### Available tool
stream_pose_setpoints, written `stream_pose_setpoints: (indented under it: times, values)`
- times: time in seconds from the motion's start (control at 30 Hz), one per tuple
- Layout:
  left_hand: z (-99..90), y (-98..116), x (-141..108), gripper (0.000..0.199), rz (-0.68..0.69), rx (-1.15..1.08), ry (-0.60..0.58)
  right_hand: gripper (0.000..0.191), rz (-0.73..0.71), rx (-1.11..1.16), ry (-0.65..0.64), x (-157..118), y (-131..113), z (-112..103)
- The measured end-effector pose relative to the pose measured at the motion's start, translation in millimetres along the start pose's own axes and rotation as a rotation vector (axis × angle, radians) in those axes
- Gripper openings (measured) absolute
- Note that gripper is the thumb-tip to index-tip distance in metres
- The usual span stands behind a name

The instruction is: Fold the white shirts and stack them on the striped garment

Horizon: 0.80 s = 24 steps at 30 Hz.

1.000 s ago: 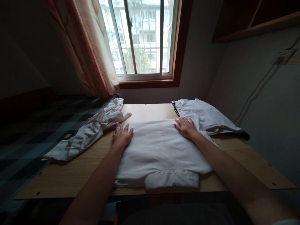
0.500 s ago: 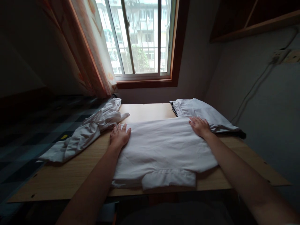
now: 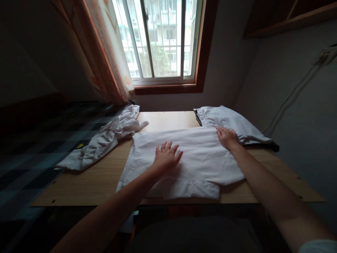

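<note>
A white shirt (image 3: 195,154) lies spread flat on the wooden table (image 3: 100,179), a sleeve-like part folded at its near edge. Over the middle of the cloth is my left hand (image 3: 167,155), fingers spread and holding nothing; whether its palm touches the cloth I cannot tell. My right hand (image 3: 228,137) rests on the shirt's far right edge with its fingers stretched out, close to a stack of folded white clothing (image 3: 229,121). That stack has a dark piece showing beneath it.
A crumpled white garment (image 3: 102,142) lies along the table's left side, partly over a dark checked bed cover (image 3: 39,151). Behind the table are a window (image 3: 168,45) and an orange curtain (image 3: 105,59). A cable (image 3: 289,95) runs down the right wall from a socket.
My left hand has moved right, from the shirt's left edge to over its middle. The right hand stays at the right edge. The camera view has shifted slightly.
</note>
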State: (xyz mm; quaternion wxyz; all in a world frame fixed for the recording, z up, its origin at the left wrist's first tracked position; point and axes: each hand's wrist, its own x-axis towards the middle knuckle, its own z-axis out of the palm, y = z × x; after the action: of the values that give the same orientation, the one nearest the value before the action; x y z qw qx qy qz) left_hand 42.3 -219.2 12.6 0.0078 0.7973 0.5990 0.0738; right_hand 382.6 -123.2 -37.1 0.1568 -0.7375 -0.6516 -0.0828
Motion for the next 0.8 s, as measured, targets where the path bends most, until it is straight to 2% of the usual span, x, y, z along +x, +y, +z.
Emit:
stream_pose_setpoints:
  times: [0.03,0.1,0.3,0.53,0.7,0.8]
  values:
    - [5.1,4.4,-8.6,0.055,0.011,-0.018,-0.043,0.048,0.002,0.002,-0.002,0.1,0.3,0.3]
    - [13.0,3.8,-24.3,0.055,0.04,-0.027,-0.035,0.048,0.008,0.009,-0.01,0.3,0.6,0.7]
    - [11.1,-31.4,-53.4,0.052,-0.016,0.028,-0.06,0.049,0.005,0.031,-0.02,0.8,1.0,1.0]
    - [11.7,-61.2,-79.5,0.051,-0.077,0.173,0.094,0.047,-0.001,0.026,0.005,2.6,4.7,5.8]
    - [16.5,-79.4,-94.6,0.052,-0.091,0.192,0.107,0.047,-0.013,0.022,0.011,3.4,5.7,7.5]
    - [20.5,-91.0,-101.1,0.06,-0.116,0.227,0.113,0.047,-0.014,0.023,0.008,3.8,5.2,7.8]
